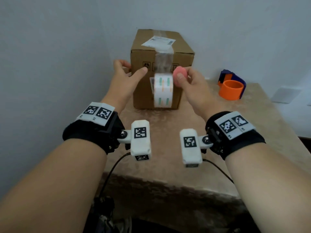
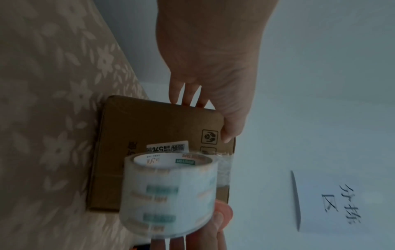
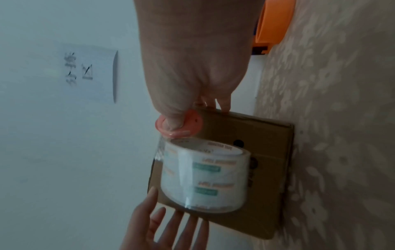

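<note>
Watching the roll hang by its strip against the box, I fear it swings or peels loose if my right hand, thumb and fingers pinching the pink disc, cuts carelessly; my left hand, fingers straight, only braces the box's corner.

Wall sheet: handwritten Chinese, 3 chars, reads 分拣区.
Tape roll: inner core printed, word "TAPE" just legible. Green + orange print blocks on outside too blurred to read.
Cardboard box: printed handling pictogram, palms cradling pkg. White sticker w/ small print + barcode, not legible.
Shipping label on box top: unreadable.
Wristbands: black-white square code tags.
</note>
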Tool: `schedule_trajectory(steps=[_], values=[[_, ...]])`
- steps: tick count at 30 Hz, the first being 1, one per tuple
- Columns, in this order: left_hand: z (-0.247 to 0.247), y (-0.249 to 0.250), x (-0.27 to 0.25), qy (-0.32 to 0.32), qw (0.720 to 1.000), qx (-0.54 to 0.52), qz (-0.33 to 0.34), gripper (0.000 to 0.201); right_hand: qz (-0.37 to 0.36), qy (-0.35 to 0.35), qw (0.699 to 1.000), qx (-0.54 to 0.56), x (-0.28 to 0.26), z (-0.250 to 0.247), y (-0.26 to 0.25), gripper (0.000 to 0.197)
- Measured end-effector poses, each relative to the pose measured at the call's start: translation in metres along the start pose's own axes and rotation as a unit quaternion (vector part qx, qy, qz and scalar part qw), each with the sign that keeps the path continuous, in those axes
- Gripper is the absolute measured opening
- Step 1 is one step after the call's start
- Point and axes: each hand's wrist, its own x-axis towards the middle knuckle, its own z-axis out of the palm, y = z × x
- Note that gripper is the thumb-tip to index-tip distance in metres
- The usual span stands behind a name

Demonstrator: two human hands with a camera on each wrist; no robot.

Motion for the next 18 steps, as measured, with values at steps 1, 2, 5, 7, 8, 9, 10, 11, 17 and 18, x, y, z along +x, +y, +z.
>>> schedule_trajectory(steps=[1, 2, 5, 7, 8, 9, 10, 11, 17, 18], values=[[0.003, 0.002, -0.002, -0.006, 1.0, 0.005, -0.003, 0.037, 0.003, 0.016, 1.0, 0.016, 0.001, -0.004, 0.001, 0.008], [0.005, 0.002, -0.004, -0.013, 1.0, 0.013, -0.002, 0.037, 0.006, 0.026, 0.999, 0.026, 0.001, -0.009, 0.001, 0.008], [0.012, 0.003, -0.008, -0.023, 0.999, 0.043, 0.011, 0.039, 0.015, 0.032, 0.999, 0.017, -0.006, -0.025, -0.002, 0.013], [0.014, 0.005, -0.011, -0.021, 0.997, 0.068, 0.021, 0.039, 0.017, 0.052, 0.998, -0.017, -0.013, -0.034, -0.005, 0.019], [0.014, 0.007, -0.012, -0.021, 0.996, 0.083, 0.023, 0.04, 0.014, 0.063, 0.997, -0.04, -0.016, -0.039, -0.009, 0.022], [0.014, 0.009, -0.013, -0.024, 0.994, 0.103, 0.02, 0.041, 0.011, 0.071, 0.995, -0.068, -0.018, -0.045, -0.012, 0.024], [0.014, 0.012, -0.013, -0.031, 0.991, 0.126, 0.015, 0.042, 0.004, 0.076, 0.992, -0.103, -0.019, -0.05, -0.016, 0.022], [0.014, 0.015, -0.015, -0.036, 0.988, 0.148, 0.012, 0.042, -0.005, 0.083, 0.987, -0.139, -0.02, -0.055, -0.018, 0.018], [0.021, 0.033, -0.017, 0.024, 0.923, 0.323, 0.207, 0.047, -0.091, 0.174, 0.957, -0.216, -0.024, -0.055, -0.029, 0.025], [0.023, 0.036, -0.017, 0.005, 0.907, 0.349, 0.235, 0.047, -0.088, 0.157, 0.961, -0.211, -0.024, -0.053, -0.029, 0.024]])
